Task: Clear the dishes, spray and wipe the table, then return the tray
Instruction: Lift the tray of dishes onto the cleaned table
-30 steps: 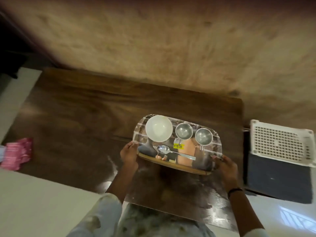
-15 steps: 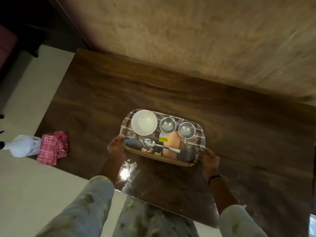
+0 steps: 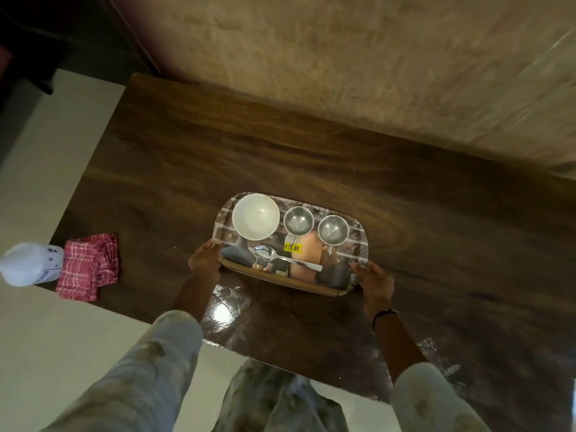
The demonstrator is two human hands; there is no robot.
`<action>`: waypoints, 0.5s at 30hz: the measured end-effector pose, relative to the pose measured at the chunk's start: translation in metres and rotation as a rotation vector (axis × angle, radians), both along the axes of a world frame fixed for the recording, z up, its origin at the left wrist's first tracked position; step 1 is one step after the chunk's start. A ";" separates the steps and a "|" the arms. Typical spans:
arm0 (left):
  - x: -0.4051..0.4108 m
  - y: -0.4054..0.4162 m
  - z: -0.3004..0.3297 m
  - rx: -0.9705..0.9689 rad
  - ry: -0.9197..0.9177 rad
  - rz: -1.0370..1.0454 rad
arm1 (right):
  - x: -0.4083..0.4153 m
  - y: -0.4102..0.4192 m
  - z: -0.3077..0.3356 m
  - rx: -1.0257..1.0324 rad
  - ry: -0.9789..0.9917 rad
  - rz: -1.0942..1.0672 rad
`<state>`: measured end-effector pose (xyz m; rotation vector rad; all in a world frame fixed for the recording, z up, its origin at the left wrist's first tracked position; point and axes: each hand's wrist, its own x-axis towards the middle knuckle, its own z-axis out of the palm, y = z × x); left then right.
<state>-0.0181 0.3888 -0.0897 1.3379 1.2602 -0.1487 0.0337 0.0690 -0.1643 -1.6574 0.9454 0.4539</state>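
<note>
Both arms forward, left hand (image 3: 204,260) and right hand (image 3: 375,280) gripping (fingers curled).

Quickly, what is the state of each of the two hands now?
Left hand: grips the left edge of the tray.
Right hand: grips the tray's right near corner.

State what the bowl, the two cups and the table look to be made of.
Bowl: glossy white, likely ceramic or melamine; the look leaves it open. Cups: polished steel, by their mirror-like grey shine. Table: dark wood or wood-look laminate, with visible grain and a glossy glare patch.
</note>
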 end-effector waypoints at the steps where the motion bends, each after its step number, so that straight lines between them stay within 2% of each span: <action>1: -0.001 0.001 -0.006 -0.016 -0.014 0.006 | 0.001 0.001 0.003 -0.009 0.002 -0.013; 5: 0.000 0.004 -0.013 -0.084 -0.035 0.042 | 0.005 0.004 0.016 -0.034 -0.005 -0.038; 9: -0.002 0.008 -0.024 -0.106 -0.056 0.055 | 0.009 0.003 0.023 -0.127 -0.015 0.032; 13: -0.003 0.012 -0.025 -0.081 -0.052 0.012 | 0.011 0.002 0.037 -0.230 -0.037 0.217; 15: 0.000 0.014 -0.024 -0.022 -0.039 0.069 | 0.010 0.003 0.049 -0.303 -0.059 0.356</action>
